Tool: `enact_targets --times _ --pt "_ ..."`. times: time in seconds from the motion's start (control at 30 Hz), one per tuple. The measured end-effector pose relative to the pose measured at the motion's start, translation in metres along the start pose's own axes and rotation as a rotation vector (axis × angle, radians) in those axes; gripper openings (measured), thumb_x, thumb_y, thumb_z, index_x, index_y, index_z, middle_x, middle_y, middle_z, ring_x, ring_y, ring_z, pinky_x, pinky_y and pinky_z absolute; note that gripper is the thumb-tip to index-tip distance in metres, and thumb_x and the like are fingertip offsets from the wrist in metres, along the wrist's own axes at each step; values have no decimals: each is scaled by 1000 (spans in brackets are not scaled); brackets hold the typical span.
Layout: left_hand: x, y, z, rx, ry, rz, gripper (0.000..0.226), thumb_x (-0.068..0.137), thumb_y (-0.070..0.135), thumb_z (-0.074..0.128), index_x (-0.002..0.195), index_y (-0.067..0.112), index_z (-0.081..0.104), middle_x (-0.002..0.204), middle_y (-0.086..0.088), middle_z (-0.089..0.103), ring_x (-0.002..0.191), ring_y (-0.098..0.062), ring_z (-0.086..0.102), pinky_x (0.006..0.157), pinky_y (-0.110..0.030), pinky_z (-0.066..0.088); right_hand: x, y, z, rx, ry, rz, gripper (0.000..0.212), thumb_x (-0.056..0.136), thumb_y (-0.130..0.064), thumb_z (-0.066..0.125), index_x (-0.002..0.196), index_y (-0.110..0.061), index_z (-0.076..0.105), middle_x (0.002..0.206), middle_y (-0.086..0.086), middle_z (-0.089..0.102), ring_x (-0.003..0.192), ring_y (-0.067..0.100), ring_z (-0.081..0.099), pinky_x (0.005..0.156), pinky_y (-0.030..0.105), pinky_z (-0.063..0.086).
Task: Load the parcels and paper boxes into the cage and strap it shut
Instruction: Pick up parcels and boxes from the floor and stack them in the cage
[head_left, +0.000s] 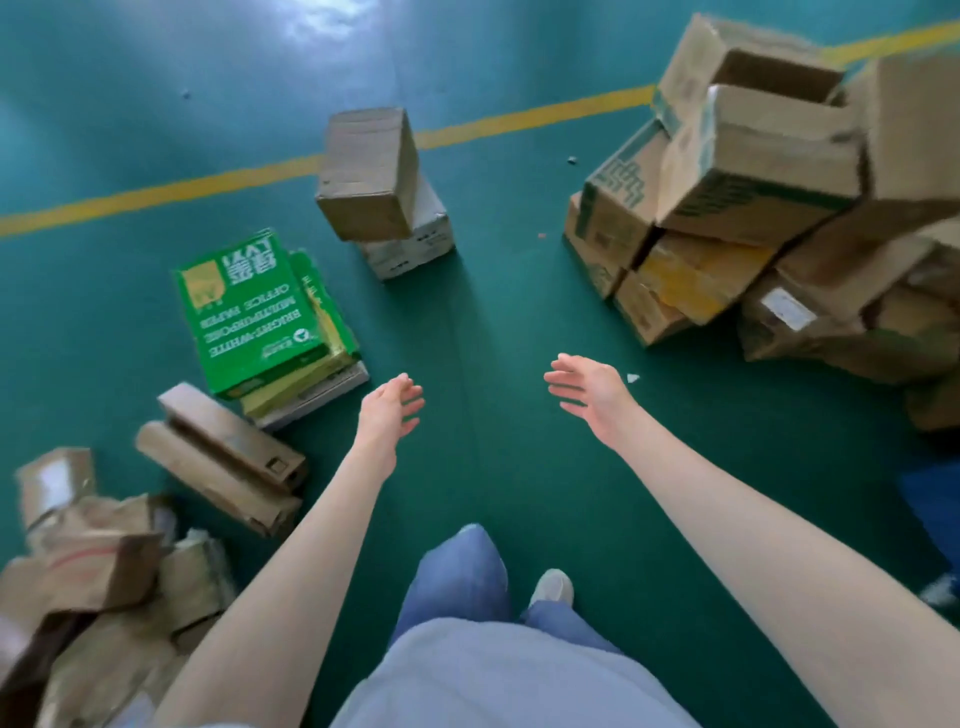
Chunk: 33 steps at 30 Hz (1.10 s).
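Pale shirt (498, 680): lowest in frame at 6 o'clock, blue jeans (457, 582) and one white shoe (551, 586) just beyond it on the green floor (493, 312).
Left grip (389, 410): open, fingers relaxed and slightly spread, holding nothing; bare forearm stretched forward from 7 o'clock, hand in the air near the corner of the paper-box stack.
Right grip (587, 389): open, palm turned inward, fingers spread, holding nothing; forearm stretched forward from 4 o'clock, hand over bare floor, well apart from its partner.
Green paper box (249, 306): at 10 o'clock, printed "BRIGHT-WHITE MULTIPURPOSE OFFICE PAPER", lying flat atop a yellowish box (306, 382) and a pale box (322, 397), all three askew.
Brown carton (369, 171): at 12 o'clock, perched tilted on a pale carton (410, 244), near the yellow line (182, 189) painted across the floor.
Carton heap (727, 182): at 2 o'clock, jumbled, several with green print, the uppermost with flaps open.
Long cartons (223, 457): two at 8 o'clock, lying side by side and touching.
Crumpled parcels (93, 571): heaped in the 7 o'clock corner, brown, blurred.
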<state>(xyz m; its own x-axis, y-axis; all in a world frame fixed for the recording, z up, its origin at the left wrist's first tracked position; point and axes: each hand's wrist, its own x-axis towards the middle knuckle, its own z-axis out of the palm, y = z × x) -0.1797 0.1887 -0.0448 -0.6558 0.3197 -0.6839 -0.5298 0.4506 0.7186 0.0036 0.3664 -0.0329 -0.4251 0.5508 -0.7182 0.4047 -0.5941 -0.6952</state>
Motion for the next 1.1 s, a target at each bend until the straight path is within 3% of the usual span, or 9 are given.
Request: enact_targets --times 0.27,0.4,0.53,0.8,1.1 --pt "98 71 -18 -148 122 -1 28 104 28 44 120 10 57 119 -5 65 106 -19 62 88 -33 47 101 -90 74 -129 -115 -17 26 99 -31 53 114 -12 62 120 9 66 113 25 60 98 38 43" --pt "164 126 -28 -152 135 -31 26 103 28 45 118 11 58 120 -5 66 108 -20 63 98 -38 49 155 -142 120 -150 -99 1 32 100 -30 52 123 -9 59 122 10 65 113 25 59 101 39 43" --pt "220 182 -40 -152 145 -18 32 104 26 44 127 8 57 124 -6 64 108 -19 62 92 -35 47 205 -198 165 -156 -116 -2 22 100 -29 53 115 -14 58 124 10 63 116 26 58 103 40 43" --pt "308 254 -56 -189 229 -35 34 105 25 42 130 6 54 127 -7 62 110 -19 60 97 -37 47 298 -282 222 -214 -140 21 12 99 -27 54 106 -17 56 123 10 62 115 27 57 102 41 43" --pt "427 331 -28 -220 353 -94 31 104 24 42 129 9 53 126 -5 58 110 -18 56 95 -36 44 438 -367 271 -323 -210 102 18 99 -25 55 114 -15 56 122 9 59 111 25 55 101 40 43"
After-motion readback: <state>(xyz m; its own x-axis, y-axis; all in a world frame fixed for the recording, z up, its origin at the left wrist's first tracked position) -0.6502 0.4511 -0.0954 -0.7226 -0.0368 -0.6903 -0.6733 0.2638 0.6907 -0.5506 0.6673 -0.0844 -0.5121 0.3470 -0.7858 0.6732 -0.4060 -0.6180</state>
